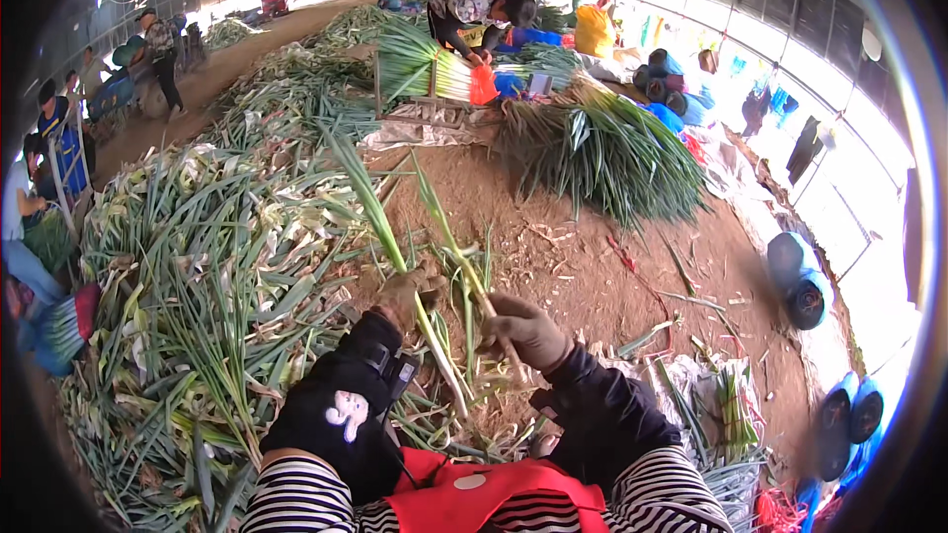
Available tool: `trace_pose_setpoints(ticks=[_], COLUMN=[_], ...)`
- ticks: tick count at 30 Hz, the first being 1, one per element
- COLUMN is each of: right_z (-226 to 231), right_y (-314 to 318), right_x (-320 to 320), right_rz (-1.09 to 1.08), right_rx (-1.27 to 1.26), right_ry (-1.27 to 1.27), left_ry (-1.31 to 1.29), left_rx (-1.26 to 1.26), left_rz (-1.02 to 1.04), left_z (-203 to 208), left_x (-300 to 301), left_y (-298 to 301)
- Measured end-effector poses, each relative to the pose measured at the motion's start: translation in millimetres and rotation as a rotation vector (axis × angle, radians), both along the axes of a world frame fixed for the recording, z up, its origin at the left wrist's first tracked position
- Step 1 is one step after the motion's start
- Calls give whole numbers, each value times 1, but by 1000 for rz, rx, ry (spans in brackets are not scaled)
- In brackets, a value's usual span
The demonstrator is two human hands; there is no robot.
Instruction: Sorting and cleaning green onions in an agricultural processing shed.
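Observation:
My left hand (399,298), in a brownish glove, is closed round a long green onion (435,353). Its white end points down toward me and its green leaves reach up and away. Also gloved, my right hand (531,332) is closed on a second, thinner stalk (456,249), yellowish with a browned lower end, which slants up to the left. The two stalks are apart, side by side in front of me. Loose green leaves (468,311) lie below and between my hands. My fingertips are partly hidden.
Heaped onion leaves (197,266) cover the left. Ahead, a person (474,10) bends over a bundle of green onions (425,64) in a frame. A large onion pile (612,153) lies right of it. Blue-wrapped rolls (798,281) stand along the right side. Several people are at far left.

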State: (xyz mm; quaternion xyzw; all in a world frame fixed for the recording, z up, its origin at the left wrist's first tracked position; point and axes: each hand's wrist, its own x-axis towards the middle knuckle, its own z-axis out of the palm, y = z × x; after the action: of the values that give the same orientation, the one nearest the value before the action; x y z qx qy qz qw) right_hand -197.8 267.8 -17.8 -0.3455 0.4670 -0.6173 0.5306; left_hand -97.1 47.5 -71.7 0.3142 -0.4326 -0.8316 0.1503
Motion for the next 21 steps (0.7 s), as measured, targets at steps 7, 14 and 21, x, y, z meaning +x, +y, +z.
trace_pose_setpoints(ticks=[7, 14, 21], right_z=[-33, -62, -31], right_y=[4, 5, 2], right_x=[19, 11, 17], right_rz=[147, -69, -117], right_rx=[86, 148, 363], right_ry=[293, 930, 1214], left_ry=[289, 376, 180], left_rx=[80, 15, -109], left_rz=[31, 55, 98], left_z=[-14, 5, 20], left_x=[-17, -15, 2], left_y=[-11, -3, -10])
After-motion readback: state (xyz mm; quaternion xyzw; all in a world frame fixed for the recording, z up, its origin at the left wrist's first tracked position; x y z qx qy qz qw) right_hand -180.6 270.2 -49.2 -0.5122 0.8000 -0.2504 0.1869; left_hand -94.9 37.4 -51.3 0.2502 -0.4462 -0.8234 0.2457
